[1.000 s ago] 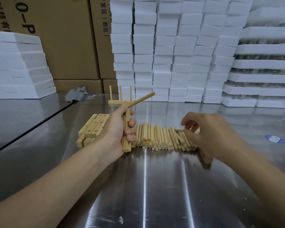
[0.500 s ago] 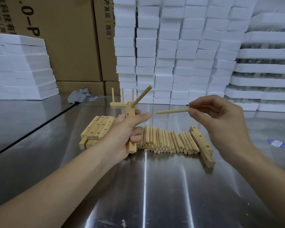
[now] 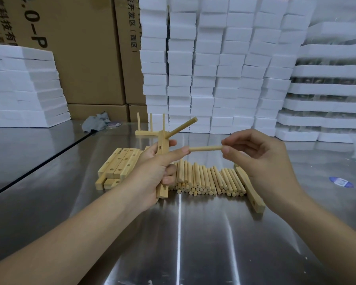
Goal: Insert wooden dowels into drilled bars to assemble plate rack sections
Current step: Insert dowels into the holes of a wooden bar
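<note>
Dowels [image 3: 206,178] lie side by side in a loose row on the steel table [image 3: 193,233], between a stack of drilled bars [image 3: 119,163] on the left and a single drilled bar [image 3: 249,188] lying on the right, which touches the end of the row. Left hand [image 3: 152,171] is closed around an upright bar [image 3: 162,161], lower end just above the table. One inserted dowel [image 3: 182,128] projects from the upper end of this bar, angled up and to the right. An open hole shows on the bar face below it. Left thumb extends toward the right.

Right hand [image 3: 261,159] pinches a free dowel [image 3: 205,148] between thumb and fingertips, holding it roughly horizontal. Its free end is at the tip of the left thumb, near the upright bar.

Behind the hands, a finished section [image 3: 150,128] stands on the table with three dowels upright. A grey rag [image 3: 97,122] lies farther back on the left. White foam blocks [image 3: 214,64] and cardboard boxes [image 3: 86,48] are stacked behind the table.
</note>
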Demonstrator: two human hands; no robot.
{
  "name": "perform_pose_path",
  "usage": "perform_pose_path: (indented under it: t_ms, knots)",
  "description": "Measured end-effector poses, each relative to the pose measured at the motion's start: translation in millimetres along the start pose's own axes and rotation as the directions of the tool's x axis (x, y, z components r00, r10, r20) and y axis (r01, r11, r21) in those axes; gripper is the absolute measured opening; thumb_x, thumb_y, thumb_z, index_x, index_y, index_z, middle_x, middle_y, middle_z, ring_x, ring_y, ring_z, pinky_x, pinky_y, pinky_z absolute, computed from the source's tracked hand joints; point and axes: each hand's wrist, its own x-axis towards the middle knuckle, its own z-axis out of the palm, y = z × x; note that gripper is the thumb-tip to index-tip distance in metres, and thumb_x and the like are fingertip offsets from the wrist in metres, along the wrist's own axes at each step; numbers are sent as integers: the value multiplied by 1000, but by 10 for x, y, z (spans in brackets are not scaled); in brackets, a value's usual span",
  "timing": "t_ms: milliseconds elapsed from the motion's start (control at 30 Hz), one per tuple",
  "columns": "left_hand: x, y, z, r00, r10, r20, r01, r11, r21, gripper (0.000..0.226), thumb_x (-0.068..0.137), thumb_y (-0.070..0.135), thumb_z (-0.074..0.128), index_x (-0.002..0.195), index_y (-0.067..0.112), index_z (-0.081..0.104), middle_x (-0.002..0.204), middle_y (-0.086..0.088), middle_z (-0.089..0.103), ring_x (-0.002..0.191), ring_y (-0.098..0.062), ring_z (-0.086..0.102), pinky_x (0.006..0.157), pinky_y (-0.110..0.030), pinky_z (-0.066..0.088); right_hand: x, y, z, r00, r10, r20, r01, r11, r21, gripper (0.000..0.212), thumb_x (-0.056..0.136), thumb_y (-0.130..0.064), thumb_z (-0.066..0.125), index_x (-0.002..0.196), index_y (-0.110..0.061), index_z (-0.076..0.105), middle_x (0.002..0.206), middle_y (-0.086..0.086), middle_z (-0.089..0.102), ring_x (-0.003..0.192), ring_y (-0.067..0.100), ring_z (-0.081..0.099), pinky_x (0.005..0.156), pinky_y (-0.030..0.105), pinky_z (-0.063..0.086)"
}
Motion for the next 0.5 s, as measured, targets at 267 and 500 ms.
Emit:
perform_pose_path:
  t_ms: [267,500]
  knots:
    - [28,-13,-51,1000,21,-11,-21,999,28,62,72,20,94,127,17,64,123,-8,61,46,-7,33,38,-20,35,-8,77,8,998,29,47,-25,997,-74,16,87,-17,85,94,-31,79,88,0,79,83,16,78,74,23,60]
    - [37,34,-53,998,39,-54,-38,999,23,60,68,20,96,121,19,66,93,-9,52,44,-6,32,37,-20,33,-11,93,17,999,11,42,-8,998,-64,19,84,-15,87,92,-30,79,90,-1,79,85,18,77,78,29,63]
